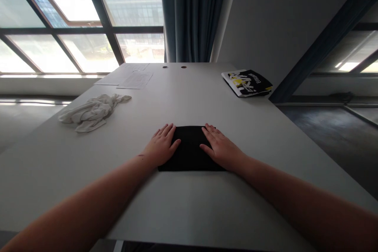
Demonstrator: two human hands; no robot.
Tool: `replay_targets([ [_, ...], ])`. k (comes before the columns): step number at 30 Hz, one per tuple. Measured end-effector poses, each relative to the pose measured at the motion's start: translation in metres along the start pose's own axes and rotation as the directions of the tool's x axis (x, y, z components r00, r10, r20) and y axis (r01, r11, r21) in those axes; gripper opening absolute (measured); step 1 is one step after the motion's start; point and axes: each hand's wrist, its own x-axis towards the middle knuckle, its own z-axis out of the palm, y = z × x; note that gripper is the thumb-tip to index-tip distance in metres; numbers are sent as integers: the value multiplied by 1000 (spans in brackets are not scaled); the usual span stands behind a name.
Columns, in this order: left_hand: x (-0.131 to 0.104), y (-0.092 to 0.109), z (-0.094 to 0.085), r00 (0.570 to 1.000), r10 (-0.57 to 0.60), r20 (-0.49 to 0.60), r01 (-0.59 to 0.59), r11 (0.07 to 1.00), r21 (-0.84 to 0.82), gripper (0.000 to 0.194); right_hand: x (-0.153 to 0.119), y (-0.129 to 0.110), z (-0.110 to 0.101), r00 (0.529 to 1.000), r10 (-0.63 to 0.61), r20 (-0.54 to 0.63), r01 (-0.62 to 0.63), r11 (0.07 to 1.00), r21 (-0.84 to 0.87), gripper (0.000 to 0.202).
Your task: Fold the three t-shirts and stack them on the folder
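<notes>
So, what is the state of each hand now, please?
Left hand: open, on left side of flat black item.
Right hand: open, on its right side.

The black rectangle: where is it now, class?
In the head view, the black rectangle lies on the white table, just below centre, its left side under the left hand, its right under the right hand.
</notes>
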Motion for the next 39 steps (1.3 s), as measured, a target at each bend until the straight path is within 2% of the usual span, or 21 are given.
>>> replay_targets([
  [8,6,-9,-2,1000,2,12,-2,999,-54,67,13,31,4,996,90,8,-90,996,9,70],
  [12,8,-11,-7,999,-7,42,10,997,-73,68,16,36,4,994,112,-2,-111,994,19,68],
  [16,8,-11,-8,1000,3,24,-1,997,-71,66,17,40,4,988,148,-32,-147,989,33,66],
  [23,7,-9,-12,1000,20,12,-19,998,-60,63,20,52,9,981,157,-115,-146,984,101,51],
  [28,11,-12,-16,1000,12,-16,-13,999,-38,54,24,51,7,973,140,-185,-104,976,192,36],
  [32,18,-20,-16,999,-33,-15,32,998,-59,44,27,47,-2,970,105,-218,-30,946,322,23],
  [35,21,-24,-14,999,-43,-5,43,995,-92,38,26,41,-13,971,126,-201,-34,911,411,26],
  [39,22,-24,-16,998,-46,-51,40,994,-103,31,22,33,-24,966,202,-159,-97,858,504,36],
])
